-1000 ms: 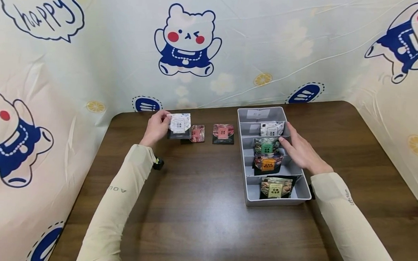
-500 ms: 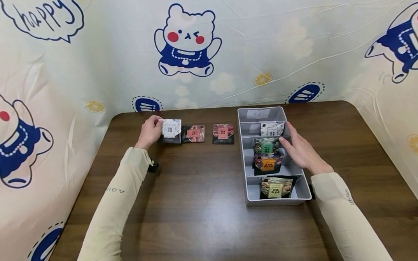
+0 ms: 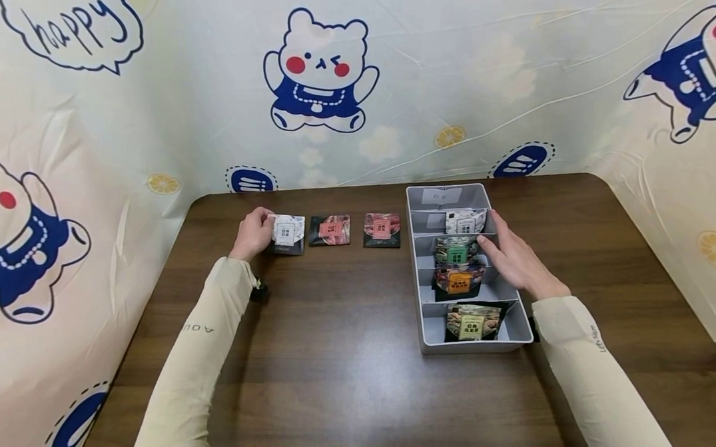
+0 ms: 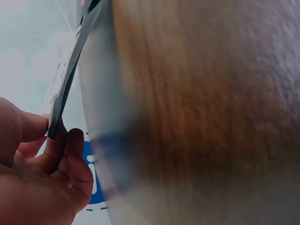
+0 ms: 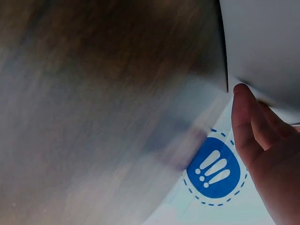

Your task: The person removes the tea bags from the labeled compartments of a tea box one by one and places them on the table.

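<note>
My left hand [image 3: 253, 234] pinches a white and black tea sachet [image 3: 287, 234] by its left edge, low over the table at the left. In the left wrist view, the sachet [image 4: 65, 75] stands edge-on between thumb and fingers. To its right, two red and black tea sachets, one tilted [image 3: 330, 229] and one straight [image 3: 382, 230], lie flat on the wood. My right hand [image 3: 521, 257] holds the right wall of a grey divided box [image 3: 423, 330], thumb over the rim and fingers along the outside. In the right wrist view those fingers [image 5: 243, 112] touch the box's outer wall.
Inside the box, separate compartments hold a white sachet [image 3: 466, 221], a green one [image 3: 456, 252], an orange one [image 3: 459, 281] and yellow-green ones [image 3: 472, 323]. The farthest compartment bears a label [image 3: 442, 196]. A printed curtain [image 3: 400, 85] hangs behind the brown table [image 3: 339, 369].
My left hand has carried the white sachet left and slightly nearer, uncovering the tilted red sachet beside it. My right hand and the box have stayed in place.
</note>
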### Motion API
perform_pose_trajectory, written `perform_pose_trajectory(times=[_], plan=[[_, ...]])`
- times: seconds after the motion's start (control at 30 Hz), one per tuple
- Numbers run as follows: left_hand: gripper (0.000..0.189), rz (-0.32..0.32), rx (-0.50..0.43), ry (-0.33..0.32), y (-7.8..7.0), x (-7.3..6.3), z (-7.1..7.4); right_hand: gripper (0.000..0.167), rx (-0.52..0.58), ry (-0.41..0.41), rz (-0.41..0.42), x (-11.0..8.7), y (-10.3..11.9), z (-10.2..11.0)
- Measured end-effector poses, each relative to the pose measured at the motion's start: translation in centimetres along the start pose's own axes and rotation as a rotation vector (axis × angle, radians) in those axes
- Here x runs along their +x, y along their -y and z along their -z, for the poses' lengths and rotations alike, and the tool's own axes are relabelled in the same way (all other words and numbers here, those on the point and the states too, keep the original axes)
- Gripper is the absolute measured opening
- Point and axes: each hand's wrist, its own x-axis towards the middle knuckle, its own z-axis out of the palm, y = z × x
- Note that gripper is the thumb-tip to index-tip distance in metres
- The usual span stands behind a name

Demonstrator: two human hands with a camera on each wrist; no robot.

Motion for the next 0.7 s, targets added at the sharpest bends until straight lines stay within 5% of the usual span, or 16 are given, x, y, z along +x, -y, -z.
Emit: perform_pose_trajectory(times=[0.37,0.7], plan=[[0.029,-0.061,0.068,-0.091,1.0,0.4,-0.7,0.075,-0.001,0.011,-0.002,-0.1,0.0,0.1],[0.028,0.009,0.061,-0.169,0.9,0.4,-1.3,0.076,-0.001,0.004,-0.009,-0.1,0.0,0.0]])
